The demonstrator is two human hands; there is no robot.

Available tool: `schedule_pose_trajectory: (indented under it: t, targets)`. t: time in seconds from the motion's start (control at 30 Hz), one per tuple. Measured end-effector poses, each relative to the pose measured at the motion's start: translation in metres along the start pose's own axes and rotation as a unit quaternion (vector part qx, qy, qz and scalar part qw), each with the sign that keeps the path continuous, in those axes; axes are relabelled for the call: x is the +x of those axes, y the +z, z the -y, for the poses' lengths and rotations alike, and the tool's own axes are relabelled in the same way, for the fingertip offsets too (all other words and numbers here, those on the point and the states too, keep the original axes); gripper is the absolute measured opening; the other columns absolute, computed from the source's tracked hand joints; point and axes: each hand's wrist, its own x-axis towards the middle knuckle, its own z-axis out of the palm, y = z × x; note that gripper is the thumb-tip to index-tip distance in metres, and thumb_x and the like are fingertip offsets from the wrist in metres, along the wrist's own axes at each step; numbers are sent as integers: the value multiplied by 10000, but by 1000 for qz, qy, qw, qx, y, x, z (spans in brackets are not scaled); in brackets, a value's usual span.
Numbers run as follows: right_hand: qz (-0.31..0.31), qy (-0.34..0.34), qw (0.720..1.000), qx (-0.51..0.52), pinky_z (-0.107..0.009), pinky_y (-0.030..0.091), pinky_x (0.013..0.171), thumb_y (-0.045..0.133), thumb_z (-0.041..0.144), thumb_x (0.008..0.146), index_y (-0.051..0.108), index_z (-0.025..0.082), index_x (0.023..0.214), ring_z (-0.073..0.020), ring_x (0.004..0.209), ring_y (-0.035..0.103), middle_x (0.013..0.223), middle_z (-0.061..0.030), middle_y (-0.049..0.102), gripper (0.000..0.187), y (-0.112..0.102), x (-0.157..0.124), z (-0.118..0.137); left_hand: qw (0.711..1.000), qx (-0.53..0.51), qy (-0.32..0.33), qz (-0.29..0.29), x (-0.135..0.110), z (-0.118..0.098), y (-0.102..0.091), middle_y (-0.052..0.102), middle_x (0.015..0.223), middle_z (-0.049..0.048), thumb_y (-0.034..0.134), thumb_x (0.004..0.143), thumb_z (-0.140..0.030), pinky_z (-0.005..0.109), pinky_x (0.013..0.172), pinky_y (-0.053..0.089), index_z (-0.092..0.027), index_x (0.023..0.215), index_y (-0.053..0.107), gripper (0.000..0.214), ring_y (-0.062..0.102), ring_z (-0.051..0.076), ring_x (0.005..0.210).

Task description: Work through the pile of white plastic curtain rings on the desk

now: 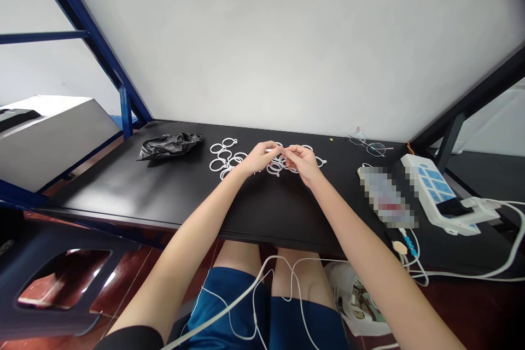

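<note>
Both my hands meet over the black table [262, 213], fingertips almost touching. My left hand [259, 157] is closed in a pinch on a small white ring, only a sliver of which shows at the fingertips. Fingers bent together, my right hand [303, 163] pinches at the same spot; what lies between its fingertips is too small to make out. Beneath and between the hands lie several white rings [274, 169] with small round knobs, partly hidden by the fingers. To the left, another loose cluster of white rings [217, 164] spreads over the tabletop.
A crumpled black plastic bag [170, 146] lies at the left. On the right are eyeglasses [376, 149], a phone [385, 197] and a white power strip [435, 188] with plugs. White cables [262, 279] cross my lap. A wall [262, 49] rises behind the table.
</note>
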Motion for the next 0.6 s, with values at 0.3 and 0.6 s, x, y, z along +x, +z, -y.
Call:
schedule_pose_trajectory:
  t: [0.3, 0.6]
  targets:
    - [-1, -3, 1000, 0, -219, 415, 435, 821, 491, 604, 668, 180, 725, -77, 488, 513, 692, -21, 670, 367, 1, 0, -1, 1000, -7, 1, 3, -1, -2, 0, 583, 832, 29, 520, 856, -474, 200, 514, 380, -124, 852, 613, 363, 504, 76, 591]
    - [5, -8, 1000, 5, -207, 407, 434, 823, 470, 617, 676, 177, 719, -69, 492, 513, 687, -16, 663, 344, 0, -1, 0, 1000, -7, -6, 3, -2, -4, 0, 574, 813, 29, 518, 858, -464, 199, 496, 367, -122, 851, 613, 356, 489, 77, 586]
